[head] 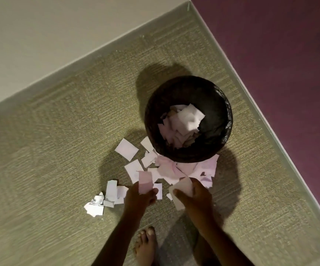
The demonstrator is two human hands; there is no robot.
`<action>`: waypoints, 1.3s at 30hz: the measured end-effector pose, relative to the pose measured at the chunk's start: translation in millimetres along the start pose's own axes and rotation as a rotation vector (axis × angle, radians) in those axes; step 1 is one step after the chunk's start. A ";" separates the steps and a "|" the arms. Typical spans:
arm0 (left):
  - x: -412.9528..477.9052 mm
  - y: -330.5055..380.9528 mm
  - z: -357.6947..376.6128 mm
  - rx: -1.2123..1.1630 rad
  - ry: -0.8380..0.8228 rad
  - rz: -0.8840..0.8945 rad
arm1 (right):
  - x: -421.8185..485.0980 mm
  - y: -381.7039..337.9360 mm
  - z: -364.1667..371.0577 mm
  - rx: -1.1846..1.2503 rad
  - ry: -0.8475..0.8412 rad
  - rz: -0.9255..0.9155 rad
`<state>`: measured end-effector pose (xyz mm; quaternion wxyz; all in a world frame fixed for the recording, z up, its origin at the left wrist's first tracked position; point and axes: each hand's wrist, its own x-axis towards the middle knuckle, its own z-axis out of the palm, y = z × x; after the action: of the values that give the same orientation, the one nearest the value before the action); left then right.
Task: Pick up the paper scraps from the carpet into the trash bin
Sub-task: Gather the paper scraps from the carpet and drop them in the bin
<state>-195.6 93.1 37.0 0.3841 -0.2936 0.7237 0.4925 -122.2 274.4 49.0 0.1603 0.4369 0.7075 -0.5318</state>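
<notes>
A round trash bin (220, 104) lined with a black bag stands on the olive carpet, with several white paper scraps (184, 121) inside it. More white scraps (176, 169) lie spread on the carpet just in front of the bin, and a smaller cluster of scraps (105, 198) lies to the left. My left hand (139, 198) pinches a paper scrap (145, 182) held upright. My right hand (195, 196) grips a larger paper scrap (182, 189). Both hands hover low over the pile in front of the bin.
The carpet (59, 150) ends at a cream wall (40, 35) on the left and a purple wall (289, 64) on the right, meeting in a corner behind the bin. A bare foot (145, 244) stands on the carpet below my hands.
</notes>
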 end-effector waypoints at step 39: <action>15.3 5.4 -53.0 -0.017 0.219 -0.013 | 1.4 -52.5 -51.9 0.219 0.225 -0.131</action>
<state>-222.2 44.5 38.3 0.3036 -0.3537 0.7550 0.4612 -152.1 318.6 100.1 -0.0034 0.4616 0.6859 -0.5626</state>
